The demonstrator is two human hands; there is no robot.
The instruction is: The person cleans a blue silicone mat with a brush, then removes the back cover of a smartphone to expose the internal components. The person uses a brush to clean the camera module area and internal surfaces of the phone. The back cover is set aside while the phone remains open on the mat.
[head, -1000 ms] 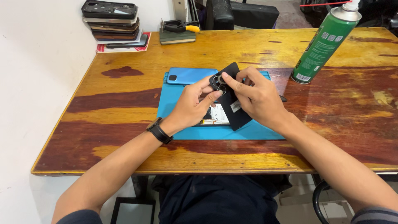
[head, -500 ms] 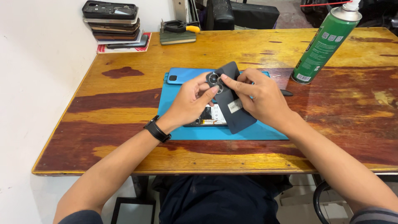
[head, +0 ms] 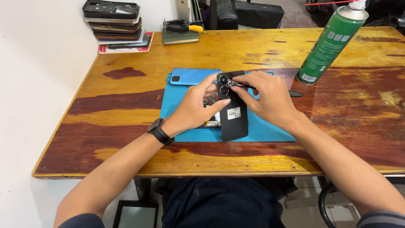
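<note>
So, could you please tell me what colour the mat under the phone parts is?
The mat is bright blue, lying on the wooden table; the head view shows it best.

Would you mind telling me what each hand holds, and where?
Left hand pinches the black phone back cover at its camera end; right hand holds a thin tool there.

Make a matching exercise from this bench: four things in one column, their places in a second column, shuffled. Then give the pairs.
Things:
1. black phone back cover
2. green spray can
3. stack of phones
4. light blue phone

Places:
A. far left corner of the table
B. held by both hands over the blue mat
C. lying at the mat's far edge
D. standing to the right of the mat

Pairs: 1-B, 2-D, 3-A, 4-C
</note>
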